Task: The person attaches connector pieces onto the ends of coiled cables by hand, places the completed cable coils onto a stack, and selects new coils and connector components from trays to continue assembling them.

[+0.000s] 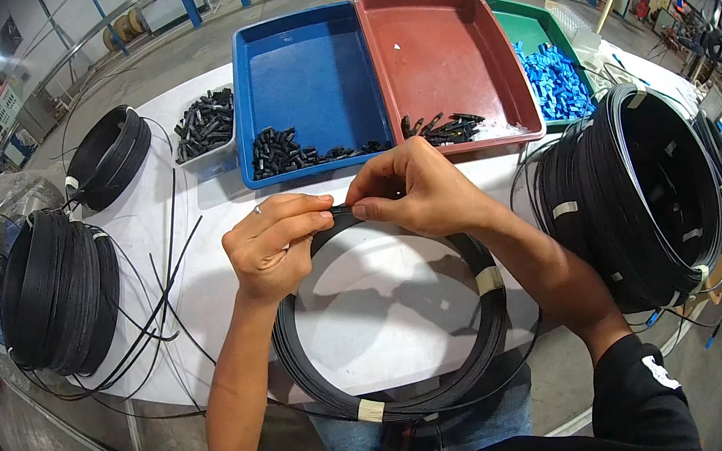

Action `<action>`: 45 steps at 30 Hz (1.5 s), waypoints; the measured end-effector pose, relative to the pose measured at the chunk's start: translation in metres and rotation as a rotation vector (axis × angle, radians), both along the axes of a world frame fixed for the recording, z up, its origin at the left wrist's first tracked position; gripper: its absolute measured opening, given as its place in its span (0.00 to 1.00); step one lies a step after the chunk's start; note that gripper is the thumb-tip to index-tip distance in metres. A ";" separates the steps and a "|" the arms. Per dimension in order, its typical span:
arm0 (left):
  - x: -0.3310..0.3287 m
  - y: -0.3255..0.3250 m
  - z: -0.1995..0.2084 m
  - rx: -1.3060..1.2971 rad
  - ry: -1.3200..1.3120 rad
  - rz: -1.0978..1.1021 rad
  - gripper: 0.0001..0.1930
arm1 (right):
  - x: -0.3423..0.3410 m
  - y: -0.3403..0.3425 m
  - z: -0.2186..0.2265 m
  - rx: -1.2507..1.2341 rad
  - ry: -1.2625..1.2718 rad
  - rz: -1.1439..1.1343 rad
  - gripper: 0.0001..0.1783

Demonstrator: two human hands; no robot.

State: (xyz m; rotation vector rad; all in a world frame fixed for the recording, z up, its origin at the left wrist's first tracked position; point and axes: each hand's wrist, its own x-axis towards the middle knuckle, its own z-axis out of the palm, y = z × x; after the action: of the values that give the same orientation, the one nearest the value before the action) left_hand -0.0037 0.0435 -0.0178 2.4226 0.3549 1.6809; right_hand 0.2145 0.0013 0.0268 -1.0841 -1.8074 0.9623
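Observation:
A coil of thin black cable (293, 346), bound with pale tape (370, 410), lies at the near edge of the white table. My left hand (276, 242) is closed at the coil's far side, its thumb and fingertips pinching a dark bit of cable. Close beside it, my right hand (421, 189) is also closed in a pinch on the same dark stretch. The fingertips of both hands almost meet. Fingers cover most of what lies between them, so any small part there is hidden. A loose cable strand runs along the coil's near side.
Beyond my hands stand a blue tray (301, 59) and a red tray (447, 47) with black pieces, a green tray (525, 13) with blue pieces, and a clear box of black pieces (206, 123). Cable coils stand left (57, 296) and right (625, 198). Loose cable ends (169, 289) cross the table's left.

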 end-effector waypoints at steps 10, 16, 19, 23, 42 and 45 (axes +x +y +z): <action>0.000 -0.008 0.002 -0.418 -0.025 -0.077 0.09 | -0.011 -0.011 0.000 0.306 -0.154 -0.103 0.06; 0.010 -0.012 0.004 -0.628 -0.074 -0.081 0.12 | -0.012 -0.008 -0.010 0.382 -0.238 -0.108 0.05; 0.010 -0.012 -0.001 -0.665 -0.086 -0.085 0.17 | -0.012 -0.006 -0.016 0.442 -0.267 -0.111 0.05; 0.012 -0.013 -0.002 -0.590 -0.096 -0.067 0.22 | -0.015 -0.008 -0.016 0.545 -0.287 -0.144 0.06; 0.012 -0.021 -0.003 -0.544 -0.113 -0.066 0.21 | -0.009 -0.013 0.003 0.436 -0.079 -0.075 0.11; 0.009 -0.018 -0.004 -0.562 0.050 -0.050 0.22 | -0.004 -0.016 0.007 0.433 -0.199 -0.052 0.09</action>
State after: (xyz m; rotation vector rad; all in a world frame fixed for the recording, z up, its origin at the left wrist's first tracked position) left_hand 0.0051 0.0250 -0.0221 2.0346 0.6647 1.2786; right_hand 0.2106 -0.0143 0.0334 -0.9678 -2.0159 0.4101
